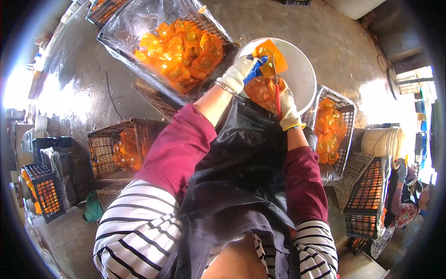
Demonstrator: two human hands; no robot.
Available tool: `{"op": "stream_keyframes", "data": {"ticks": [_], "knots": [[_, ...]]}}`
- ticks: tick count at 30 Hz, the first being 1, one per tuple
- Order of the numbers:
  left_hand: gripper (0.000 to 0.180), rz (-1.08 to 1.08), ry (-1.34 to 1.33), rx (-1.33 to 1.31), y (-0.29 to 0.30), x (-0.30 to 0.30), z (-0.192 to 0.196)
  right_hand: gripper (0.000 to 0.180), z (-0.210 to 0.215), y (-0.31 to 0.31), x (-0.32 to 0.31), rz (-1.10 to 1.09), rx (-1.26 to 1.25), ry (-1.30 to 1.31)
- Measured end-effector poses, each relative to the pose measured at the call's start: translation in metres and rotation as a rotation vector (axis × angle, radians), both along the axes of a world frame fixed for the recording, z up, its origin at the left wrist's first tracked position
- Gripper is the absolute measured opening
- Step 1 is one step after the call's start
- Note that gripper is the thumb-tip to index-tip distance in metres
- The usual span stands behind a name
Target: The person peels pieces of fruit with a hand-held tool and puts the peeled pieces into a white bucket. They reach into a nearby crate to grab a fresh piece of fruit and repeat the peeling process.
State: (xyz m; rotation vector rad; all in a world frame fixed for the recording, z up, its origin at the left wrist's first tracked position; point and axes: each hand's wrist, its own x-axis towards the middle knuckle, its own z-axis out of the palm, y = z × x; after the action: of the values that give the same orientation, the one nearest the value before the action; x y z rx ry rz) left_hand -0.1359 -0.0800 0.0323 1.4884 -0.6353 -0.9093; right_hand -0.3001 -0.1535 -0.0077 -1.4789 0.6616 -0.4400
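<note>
My left hand [240,73], in a white glove with blue fingertips, pinches an orange plastic packet [273,50] above a white bucket [304,74]. My right hand [289,107], in a white glove with a yellow cuff edge, is wrapped round a slim red-handled tool [278,95]. Its narrow metal end reaches up against the packet; whether it is a knife or scissors I cannot tell. Reddish-orange packets [260,93] lie in the bucket below both hands. The bucket stands just beyond my black apron [241,149].
A crate lined with clear plastic [125,35] stands at upper left, heaped with orange packets [181,53]. Another lined crate [348,125] is right of the bucket. A brown crate [104,149] lies at left. Dark stacked crates [364,200] and another person [404,200] are at far right.
</note>
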Motion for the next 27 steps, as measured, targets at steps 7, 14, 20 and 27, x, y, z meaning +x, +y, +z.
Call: {"op": "stream_keyframes", "data": {"ticks": [7, 14, 20, 27], "knots": [[0.034, 0.084, -0.491, 0.195, 0.006, 0.015, -0.023, 0.034, 0.035, 0.000, 0.004, 0.000, 0.221, 0.224], [0.041, 0.202, 0.241, -0.208, -0.010, -0.007, -0.018, 0.028, 0.032, 0.007, 0.012, 0.021, 0.281, 0.199], [0.036, 0.284, 0.199, -0.035, -0.027, 0.024, -0.077, 0.027, 0.029, 0.005, 0.018, 0.100, 0.027, 0.177], [0.028, 0.263, -0.422, -0.012, -0.037, 0.008, -0.056, 0.029, 0.014, -0.032, -0.004, 0.155, 0.119, 0.279]]}}
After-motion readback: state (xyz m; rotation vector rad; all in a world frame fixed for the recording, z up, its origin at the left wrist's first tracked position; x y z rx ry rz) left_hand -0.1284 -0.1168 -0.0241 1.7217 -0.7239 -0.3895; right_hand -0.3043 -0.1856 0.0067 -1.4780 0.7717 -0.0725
